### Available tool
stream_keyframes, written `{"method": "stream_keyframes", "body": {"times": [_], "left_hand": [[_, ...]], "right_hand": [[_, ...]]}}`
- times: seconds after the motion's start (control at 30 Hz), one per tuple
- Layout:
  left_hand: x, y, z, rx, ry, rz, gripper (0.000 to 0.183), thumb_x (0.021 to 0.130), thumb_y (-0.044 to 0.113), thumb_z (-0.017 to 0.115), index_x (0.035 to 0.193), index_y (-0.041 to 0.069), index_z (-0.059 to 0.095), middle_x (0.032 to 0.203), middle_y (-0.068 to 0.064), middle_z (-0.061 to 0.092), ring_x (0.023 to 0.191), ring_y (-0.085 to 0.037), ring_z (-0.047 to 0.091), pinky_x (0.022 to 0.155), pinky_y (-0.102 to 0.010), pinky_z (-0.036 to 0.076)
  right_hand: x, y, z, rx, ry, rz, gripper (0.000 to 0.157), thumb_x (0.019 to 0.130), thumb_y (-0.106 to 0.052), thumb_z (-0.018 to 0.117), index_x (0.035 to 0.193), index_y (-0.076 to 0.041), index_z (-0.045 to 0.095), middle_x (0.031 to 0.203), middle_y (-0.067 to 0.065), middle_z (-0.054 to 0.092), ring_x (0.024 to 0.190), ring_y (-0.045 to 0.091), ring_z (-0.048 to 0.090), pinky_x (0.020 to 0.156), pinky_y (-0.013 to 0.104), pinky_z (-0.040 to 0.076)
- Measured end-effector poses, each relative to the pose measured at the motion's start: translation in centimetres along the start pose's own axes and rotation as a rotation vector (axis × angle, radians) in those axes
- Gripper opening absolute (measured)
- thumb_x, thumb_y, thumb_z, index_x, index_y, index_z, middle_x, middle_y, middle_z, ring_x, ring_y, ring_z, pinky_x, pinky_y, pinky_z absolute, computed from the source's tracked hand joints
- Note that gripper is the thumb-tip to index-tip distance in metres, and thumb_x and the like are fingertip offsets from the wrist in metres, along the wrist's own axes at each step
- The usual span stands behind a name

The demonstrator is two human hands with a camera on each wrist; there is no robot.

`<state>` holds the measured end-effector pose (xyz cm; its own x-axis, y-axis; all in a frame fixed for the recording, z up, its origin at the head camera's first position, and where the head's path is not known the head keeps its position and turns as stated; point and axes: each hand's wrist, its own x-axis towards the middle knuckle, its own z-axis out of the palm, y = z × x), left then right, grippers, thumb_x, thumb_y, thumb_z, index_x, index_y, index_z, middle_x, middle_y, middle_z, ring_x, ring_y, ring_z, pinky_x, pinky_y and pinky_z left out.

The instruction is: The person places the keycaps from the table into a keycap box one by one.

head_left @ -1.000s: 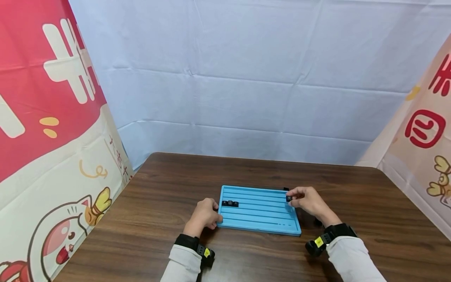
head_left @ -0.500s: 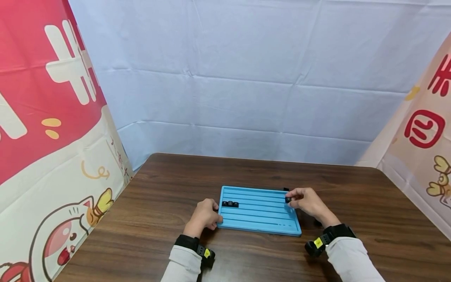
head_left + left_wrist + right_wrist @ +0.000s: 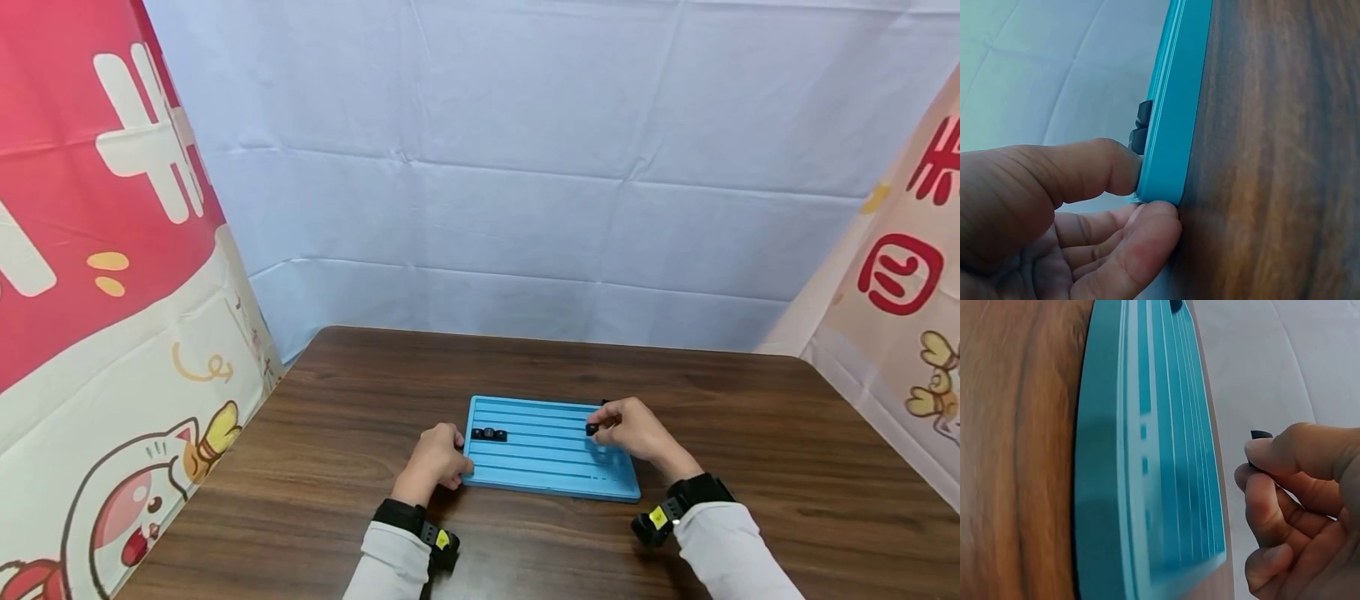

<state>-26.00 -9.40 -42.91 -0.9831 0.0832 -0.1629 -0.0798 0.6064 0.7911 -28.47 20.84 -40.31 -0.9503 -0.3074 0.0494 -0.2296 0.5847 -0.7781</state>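
Right hand (image 3: pixel 630 429) pinches a small black keycap (image 3: pixel 592 429) in curled fingers (image 3: pixel 1272 453) above the blue tray (image 3: pixel 551 479); left hand (image 3: pixel 435 457) clasps the tray's left edge, thumb and fingertip contact visible only in the wrist view.

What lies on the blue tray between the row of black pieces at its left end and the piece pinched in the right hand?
Only bare grooved tray separates the row of black pieces from the pinched piece in the right hand, per the head view.

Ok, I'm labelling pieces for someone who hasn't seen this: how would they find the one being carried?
Start at the blue grooved tray on the brown table. Over its right part, the right hand pinches one small black piece in its fingertips. Unlike the three black pieces seated together near the tray's left edge, it is alone and held.
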Motion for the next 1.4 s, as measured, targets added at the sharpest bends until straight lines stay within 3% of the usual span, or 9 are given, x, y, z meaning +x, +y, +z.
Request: {"method": "stream_keyframes", "body": {"times": [0.43,0.7,1.03,1.4], "left_hand": [[-0.2,0.5,0.2,0.129,-0.001,-0.002,0.03,0.075,-0.002,0.071,0.1,-0.005,0.055,0.071,-0.013,0.053,0.044,-0.018,0.055,0.042,-0.029,0.05],[-0.1,0.9,-0.2,0.162,0.003,-0.012,0.029,0.074,-0.003,0.071,0.099,-0.005,0.055,0.067,-0.012,0.052,0.044,-0.019,0.056,0.042,-0.028,0.049],[0.0,1.1,-0.2,0.185,0.004,0.009,0.03,0.075,-0.003,0.071,0.1,-0.005,0.056,0.069,-0.013,0.052,0.044,-0.019,0.055,0.042,-0.029,0.049],[0.1,1.0,-0.2,0.166,0.004,0.009,0.029,0.075,-0.003,0.071,0.1,-0.006,0.056,0.069,-0.012,0.052,0.045,-0.018,0.056,0.042,-0.028,0.05]], "right_hand": [[0.7,-1.7,3.7,-0.125,0.019,-0.054,0.018,0.078,0.005,0.068,0.096,0.003,0.069,0.079,0.003,0.06,0.067,0.016,0.052,0.057,0.031,0.045],[1.4,-3.2,5.7,-0.17,0.005,-0.001,0.015,0.076,0.005,0.071,0.088,-0.003,0.07,0.076,-0.001,0.059,0.067,0.014,0.052,0.058,0.03,0.047],[2.3,-4.2,6.9,-0.129,0.019,0.072,0.016,0.079,0.004,0.068,0.092,-0.005,0.069,0.074,0.001,0.057,0.062,0.017,0.05,0.053,0.03,0.043],[2.6,-4.6,7.7,-0.195,0.022,0.077,0.016,0.079,0.002,0.07,0.093,-0.006,0.068,0.074,0.001,0.058,0.061,0.015,0.051,0.051,0.029,0.043]]}}
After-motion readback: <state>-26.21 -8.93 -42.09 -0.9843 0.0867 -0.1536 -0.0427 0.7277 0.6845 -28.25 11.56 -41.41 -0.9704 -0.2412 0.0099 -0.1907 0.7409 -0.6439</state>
